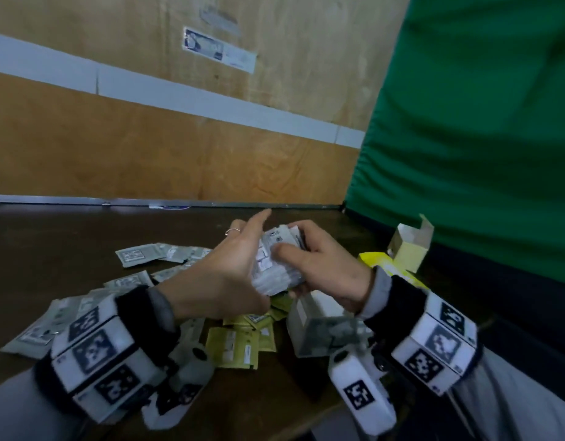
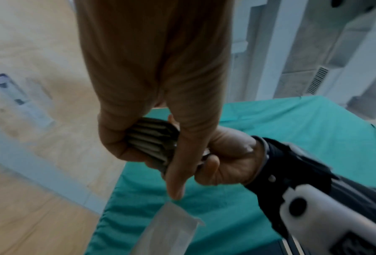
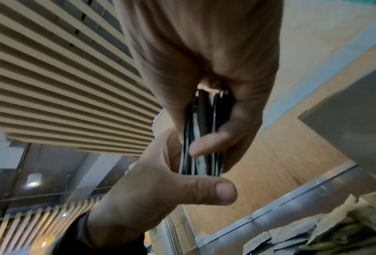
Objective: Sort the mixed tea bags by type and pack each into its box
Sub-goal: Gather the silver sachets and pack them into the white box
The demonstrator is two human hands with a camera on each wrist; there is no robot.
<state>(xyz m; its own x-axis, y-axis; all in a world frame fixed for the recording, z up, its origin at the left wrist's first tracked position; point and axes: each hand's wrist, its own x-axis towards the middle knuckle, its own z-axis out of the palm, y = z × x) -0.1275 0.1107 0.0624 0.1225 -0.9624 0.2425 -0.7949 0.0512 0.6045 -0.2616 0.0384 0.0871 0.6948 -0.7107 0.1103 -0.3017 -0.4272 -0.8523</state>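
On the left of the dark surface [image 1: 68, 237], grey tea bags [image 1: 138, 254] lay scattered flat, some overlapping, from the near left edge toward the middle. Nearer the person, below the hands, a small cluster of yellow-green tea bags [image 1: 233, 345] lay loosely piled.

The left hand [image 1: 223, 275] was raised above this pile, palm turned toward the right, its fingers mostly straight and its forefinger pointing away; a ring showed on one finger. It pressed against the left face of a stack of grey tea bags [image 1: 274, 265], and the right wrist view showed its thumb [image 3: 213, 191] under the stack's lower edge. The stack stood on edge between the two hands, clear of the surface.

The right hand [image 1: 322, 265] gripped the stack from the other side, fingers curled over the top and thumb laid across the near face. The left wrist view showed the bags' edges fanned slightly between the fingers [image 2: 115, 138] of the two hands.

Just below the right hand a grey box [image 1: 319, 332] rested on the surface, touching the yellow-green bags. Further right, a yellow box [image 1: 383, 262] lay partly behind the right wrist, and beyond it a pale box [image 1: 408, 249] stood upright with its top flap open, close to a green cloth [image 1: 481, 122] that hung along the right side. A wooden wall [image 1: 147, 138] rose behind the surface.
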